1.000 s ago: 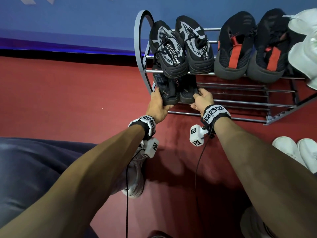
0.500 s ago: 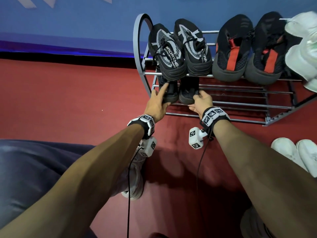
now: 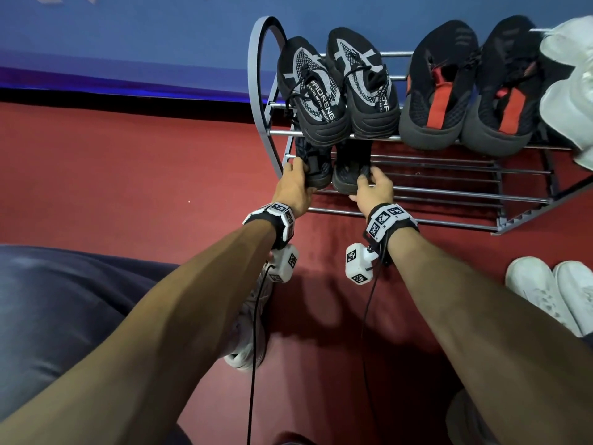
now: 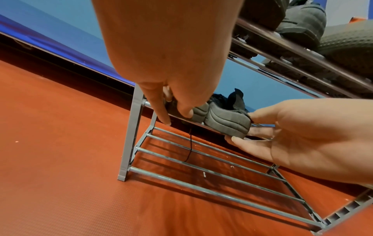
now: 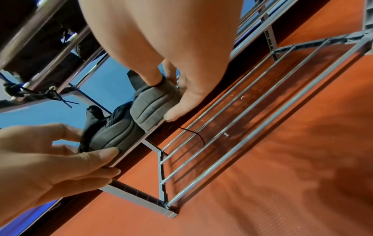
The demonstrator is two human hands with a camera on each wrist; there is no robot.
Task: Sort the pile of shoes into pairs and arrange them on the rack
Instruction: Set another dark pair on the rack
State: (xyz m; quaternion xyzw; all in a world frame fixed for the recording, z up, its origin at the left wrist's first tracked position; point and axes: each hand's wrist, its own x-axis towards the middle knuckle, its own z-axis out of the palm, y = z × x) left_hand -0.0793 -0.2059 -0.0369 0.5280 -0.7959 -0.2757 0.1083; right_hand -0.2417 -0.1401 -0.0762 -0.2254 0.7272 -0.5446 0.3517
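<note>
Nearest the viewer, the left hand [image 3: 296,187] and the right hand [image 3: 373,189] reach side by side toward the rack [image 3: 449,200], each on the heel of one dark shoe. The left fingers [image 4: 184,110] curl over the heel of the left shoe [image 3: 316,167], thumb on its outer side, so that hand holds it. The right fingers [image 5: 171,115] wrap the heel of the right shoe [image 3: 349,175] (thumb over the collar, fingertips under the sole edge), so that hand holds it too.

The relation that matters: both shoes lie straight ahead of the fingers, long axes pointing away from the hands toward the blue wall [image 3: 128,43], heels toward the palms, toes hidden under the tier above. The two heels sit touching one another on the middle shelf, just past the fingertips, at the rack's left end beside its grey side frame [image 3: 260,91].

Beyond and above the fingers, the top shelf carries a black-and-white patterned pair [image 3: 337,88] and a black pair with red straps [image 3: 465,91], heels toward the hands.

As I judge it, each hand serves its own shoe equally; what remains is a short push along that axis, then letting go.
</note>
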